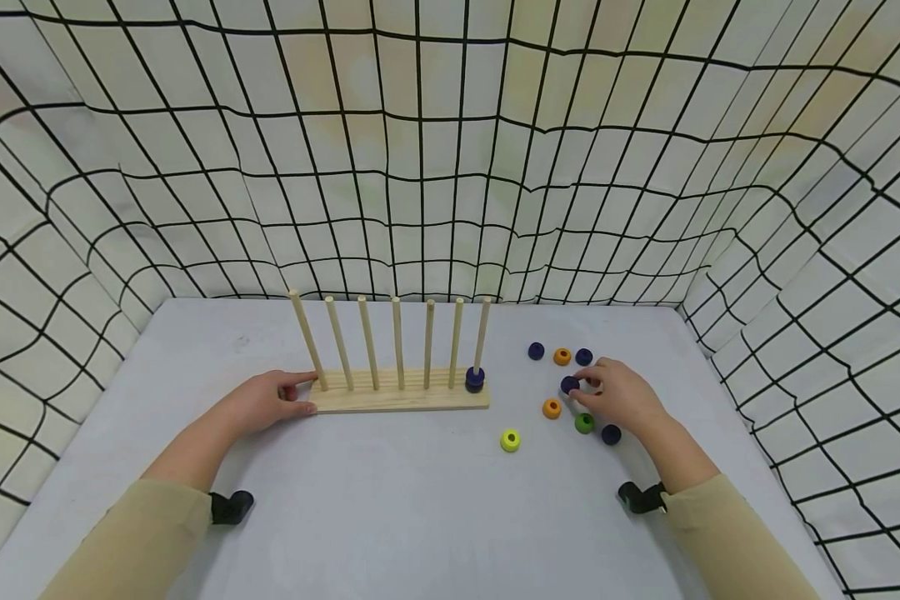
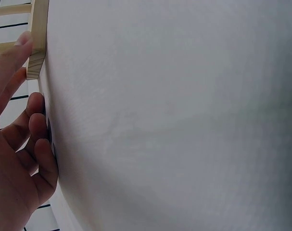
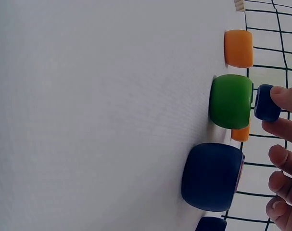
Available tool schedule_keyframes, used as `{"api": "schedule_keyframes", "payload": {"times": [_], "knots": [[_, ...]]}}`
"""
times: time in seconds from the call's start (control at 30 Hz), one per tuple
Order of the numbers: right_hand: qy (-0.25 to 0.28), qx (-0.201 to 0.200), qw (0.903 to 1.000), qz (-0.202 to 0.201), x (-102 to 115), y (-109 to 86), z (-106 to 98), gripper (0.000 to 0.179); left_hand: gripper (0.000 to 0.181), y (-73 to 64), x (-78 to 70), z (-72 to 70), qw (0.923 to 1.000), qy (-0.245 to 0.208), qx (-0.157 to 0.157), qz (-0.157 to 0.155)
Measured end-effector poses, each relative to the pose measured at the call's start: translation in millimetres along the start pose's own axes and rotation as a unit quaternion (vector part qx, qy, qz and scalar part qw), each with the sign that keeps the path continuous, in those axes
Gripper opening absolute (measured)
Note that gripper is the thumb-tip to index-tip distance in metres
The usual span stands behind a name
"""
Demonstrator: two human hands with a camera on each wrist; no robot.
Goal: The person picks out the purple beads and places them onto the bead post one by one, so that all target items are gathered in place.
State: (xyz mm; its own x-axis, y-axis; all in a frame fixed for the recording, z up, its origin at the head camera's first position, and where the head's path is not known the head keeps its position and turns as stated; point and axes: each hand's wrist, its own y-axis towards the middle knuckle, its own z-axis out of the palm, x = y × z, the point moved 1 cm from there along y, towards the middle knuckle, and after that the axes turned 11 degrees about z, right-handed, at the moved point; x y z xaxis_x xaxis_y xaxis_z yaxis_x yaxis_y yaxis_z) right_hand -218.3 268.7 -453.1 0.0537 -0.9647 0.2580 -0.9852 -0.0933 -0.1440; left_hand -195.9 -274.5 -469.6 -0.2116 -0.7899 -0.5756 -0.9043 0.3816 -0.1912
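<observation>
Blue bead (image 1: 570,385) is pinched by right hand (image 1: 628,398) toward right edge of worktop (image 1: 390,500); probably light, hard, slickish, best gripped by sides. Pegboard (image 1: 401,402) is held by left hand (image 1: 265,398).

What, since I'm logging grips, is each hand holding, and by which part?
The right hand pinches a dark blue bead by opposite sides. The left hand holds the wooden peg rack by the left end of its base.

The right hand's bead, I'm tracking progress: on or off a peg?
Off: the right hand pinches the blue bead apart from the pegs.
</observation>
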Motion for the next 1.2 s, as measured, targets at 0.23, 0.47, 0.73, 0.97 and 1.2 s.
{"api": "schedule_keyframes", "payload": {"times": [0.23,0.47,0.73,0.97,1.2], "knots": [[-0.002,-0.014,0.9999,0.004,3.4,-1.6,-3.6,0.040,0.072,-1.1,-0.5,0.3,1.0000,-0.003,-0.003,0.003],[0.004,-0.033,0.9995,0.002,8.4,-3.7,-7.8,0.040,0.071,-1.8,-1.6,0.6,1.0000,-0.004,-0.005,0.000],[0.009,-0.039,0.9992,0.002,13.9,-2.3,-12.1,0.041,0.072,-2.0,-1.0,0.5,1.0000,-0.003,-0.005,0.002],[0.008,-0.048,0.9988,-0.006,21.4,-0.6,-16.4,0.044,0.072,-1.4,-1.2,0.5,1.0000,-0.004,-0.004,0.005],[0.017,-0.052,0.9985,-0.006,28.3,1.0,-18.8,0.045,0.072,-0.1,-0.3,0.1,0.9999,-0.002,-0.006,0.009]]}}
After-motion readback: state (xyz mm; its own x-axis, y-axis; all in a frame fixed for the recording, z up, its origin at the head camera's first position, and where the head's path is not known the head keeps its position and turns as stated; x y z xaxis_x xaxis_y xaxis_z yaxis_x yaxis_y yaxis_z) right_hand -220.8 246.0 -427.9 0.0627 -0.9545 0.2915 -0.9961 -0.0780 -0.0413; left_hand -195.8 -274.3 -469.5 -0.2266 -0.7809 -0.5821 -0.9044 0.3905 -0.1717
